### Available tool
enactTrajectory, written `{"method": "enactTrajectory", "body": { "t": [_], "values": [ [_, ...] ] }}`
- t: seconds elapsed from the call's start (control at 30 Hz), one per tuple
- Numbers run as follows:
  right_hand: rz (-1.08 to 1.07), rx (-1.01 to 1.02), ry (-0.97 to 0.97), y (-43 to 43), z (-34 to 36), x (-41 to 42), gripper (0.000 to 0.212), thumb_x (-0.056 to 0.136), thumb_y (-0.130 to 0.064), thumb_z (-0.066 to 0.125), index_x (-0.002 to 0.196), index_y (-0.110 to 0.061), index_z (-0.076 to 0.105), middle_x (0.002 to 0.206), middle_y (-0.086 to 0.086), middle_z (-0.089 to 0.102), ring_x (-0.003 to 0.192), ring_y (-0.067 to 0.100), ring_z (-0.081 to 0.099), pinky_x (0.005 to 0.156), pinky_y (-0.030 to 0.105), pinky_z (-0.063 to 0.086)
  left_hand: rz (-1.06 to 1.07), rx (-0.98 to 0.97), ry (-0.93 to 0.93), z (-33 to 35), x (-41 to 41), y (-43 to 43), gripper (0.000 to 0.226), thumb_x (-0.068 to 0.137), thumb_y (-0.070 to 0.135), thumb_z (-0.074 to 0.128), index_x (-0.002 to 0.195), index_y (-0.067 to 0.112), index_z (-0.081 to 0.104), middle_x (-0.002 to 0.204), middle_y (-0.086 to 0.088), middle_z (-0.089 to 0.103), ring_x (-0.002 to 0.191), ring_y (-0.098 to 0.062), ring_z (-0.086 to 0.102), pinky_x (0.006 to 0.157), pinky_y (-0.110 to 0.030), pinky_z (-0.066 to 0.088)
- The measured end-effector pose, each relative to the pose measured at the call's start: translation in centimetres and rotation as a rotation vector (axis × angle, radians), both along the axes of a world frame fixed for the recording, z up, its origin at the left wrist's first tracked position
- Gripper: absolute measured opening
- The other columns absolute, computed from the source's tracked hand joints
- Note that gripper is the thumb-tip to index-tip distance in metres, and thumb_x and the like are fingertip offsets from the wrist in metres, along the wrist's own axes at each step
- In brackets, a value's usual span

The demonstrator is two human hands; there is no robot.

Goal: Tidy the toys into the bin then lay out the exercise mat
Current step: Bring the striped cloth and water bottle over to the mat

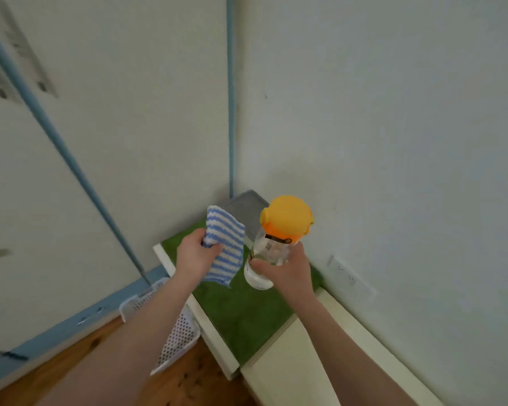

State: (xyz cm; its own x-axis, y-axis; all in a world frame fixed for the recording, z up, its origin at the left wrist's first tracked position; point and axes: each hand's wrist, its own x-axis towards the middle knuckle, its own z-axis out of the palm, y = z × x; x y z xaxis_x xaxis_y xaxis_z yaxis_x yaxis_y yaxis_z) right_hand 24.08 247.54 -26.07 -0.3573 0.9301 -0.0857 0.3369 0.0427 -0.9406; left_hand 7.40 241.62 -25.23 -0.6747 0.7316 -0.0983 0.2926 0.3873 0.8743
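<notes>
My left hand [194,254] grips a blue-and-white striped cloth [228,244], which hangs down from its fingers. My right hand [288,271] holds a clear spray bottle [266,253] with an orange top [286,218], upright and close to the cloth. Both are held in the air above a green mat [241,315] that lies on a white shelf top [217,344] in the room's corner. A white perforated basket [173,335] stands on the floor to the left of the shelf, partly hidden by my left forearm.
A grey box [244,208] sits in the corner behind the green mat. Pale walls close in on the left and right, with a wall socket [346,276] low on the right wall. A cream ledge [294,364] runs along the right wall. Wooden floor [71,376] lies at lower left.
</notes>
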Motion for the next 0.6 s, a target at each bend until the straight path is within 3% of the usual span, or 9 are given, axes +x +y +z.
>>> {"method": "enactTrajectory", "body": {
  "t": [0.13,0.23,0.33,0.37,0.4,0.53,0.6],
  "values": [
    [0.26,0.088,-0.004,-1.2,2.7,-4.3,0.053,0.066,-0.024,0.078,0.11,-0.013,0.052,0.101,0.003,0.063,0.092,0.017,0.062,0.073,0.032,0.051,0.227,0.038,0.01,2.7,-2.7,-5.2,0.017,0.078,0.008,0.066,0.094,0.004,0.063,0.083,-0.005,0.061,0.076,-0.018,0.054,0.059,-0.025,0.037],
    [0.426,0.115,0.007,-3.3,4.5,-8.0,0.044,0.065,-0.022,0.077,0.102,-0.012,0.056,0.094,0.004,0.064,0.085,0.012,0.063,0.069,0.026,0.049,0.387,0.068,0.002,4.4,-4.6,-10.3,0.019,0.078,0.009,0.067,0.096,0.006,0.063,0.085,-0.004,0.061,0.078,-0.018,0.056,0.065,-0.025,0.037],
    [0.568,0.14,0.037,-6.8,5.8,-12.0,0.04,0.063,-0.017,0.078,0.096,-0.012,0.057,0.086,0.0,0.064,0.073,-0.004,0.06,0.06,0.009,0.044,0.531,0.114,-0.033,5.8,-6.4,-15.8,0.014,0.078,0.007,0.066,0.092,0.009,0.061,0.086,-0.005,0.062,0.08,-0.02,0.057,0.07,-0.028,0.041],
    [0.598,0.128,0.049,-8.1,6.2,-13.4,0.043,0.062,-0.017,0.079,0.098,-0.013,0.056,0.087,-0.002,0.063,0.073,-0.004,0.059,0.058,0.008,0.043,0.577,0.133,-0.052,6.3,-7.1,-17.7,0.014,0.078,0.007,0.065,0.091,0.011,0.061,0.086,-0.005,0.062,0.08,-0.02,0.058,0.07,-0.029,0.043],
    [0.62,0.106,0.057,-9.4,6.5,-14.6,0.047,0.061,-0.017,0.08,0.101,-0.014,0.056,0.091,-0.002,0.063,0.077,-0.002,0.06,0.06,0.01,0.043,0.615,0.15,-0.067,6.6,-7.7,-19.3,0.014,0.078,0.007,0.066,0.091,0.011,0.06,0.086,-0.006,0.063,0.079,-0.02,0.058,0.07,-0.029,0.044],
    [0.803,0.101,0.044,-15.6,7.3,-20.9,0.057,0.062,-0.022,0.081,0.11,-0.008,0.055,0.104,0.009,0.065,0.095,0.022,0.063,0.082,0.037,0.053,0.79,0.19,-0.083,7.6,-10.6,-27.4,0.014,0.078,0.007,0.066,0.091,0.01,0.061,0.081,-0.003,0.063,0.068,-0.012,0.058,0.055,-0.021,0.044],
    [0.874,0.1,0.044,-18.9,7.5,-23.8,0.06,0.061,-0.025,0.081,0.112,-0.009,0.054,0.107,0.008,0.064,0.098,0.023,0.062,0.084,0.038,0.052,0.864,0.201,-0.092,8.0,-12.2,-31.3,0.015,0.078,0.007,0.066,0.093,0.008,0.061,0.082,-0.004,0.064,0.071,-0.016,0.06,0.058,-0.024,0.045]
  ]
}}
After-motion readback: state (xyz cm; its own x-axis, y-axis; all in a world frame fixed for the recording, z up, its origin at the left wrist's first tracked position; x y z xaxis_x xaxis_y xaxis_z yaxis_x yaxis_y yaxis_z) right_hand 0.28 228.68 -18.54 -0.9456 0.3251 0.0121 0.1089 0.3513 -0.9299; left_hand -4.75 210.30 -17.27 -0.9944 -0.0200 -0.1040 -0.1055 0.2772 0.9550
